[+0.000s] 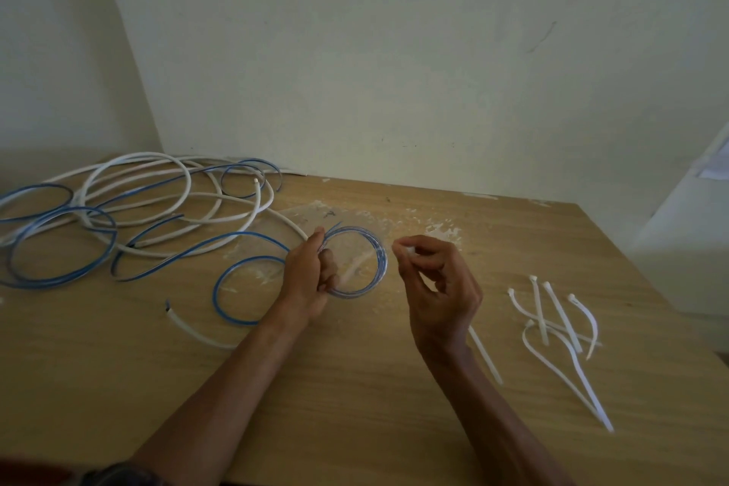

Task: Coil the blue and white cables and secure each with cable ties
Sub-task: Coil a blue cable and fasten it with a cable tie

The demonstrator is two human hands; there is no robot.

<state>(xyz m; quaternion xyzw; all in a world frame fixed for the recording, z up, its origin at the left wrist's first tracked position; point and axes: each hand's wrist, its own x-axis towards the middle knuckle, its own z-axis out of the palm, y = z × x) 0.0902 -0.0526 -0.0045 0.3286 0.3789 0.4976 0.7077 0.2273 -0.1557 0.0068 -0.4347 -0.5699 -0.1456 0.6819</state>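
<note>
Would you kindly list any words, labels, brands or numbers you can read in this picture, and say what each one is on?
No text can be read anywhere.
Blue cable: no legible print.
White cable: no legible print.
Cable ties: plain.
Paper at the right edge: faint marks, too blurred to read.
Table: small dark marks near the coil, too blurred to read.

blue cable (244,234): cut off left | cable tie (486,356): partly behind right hand (438,288)
</note>
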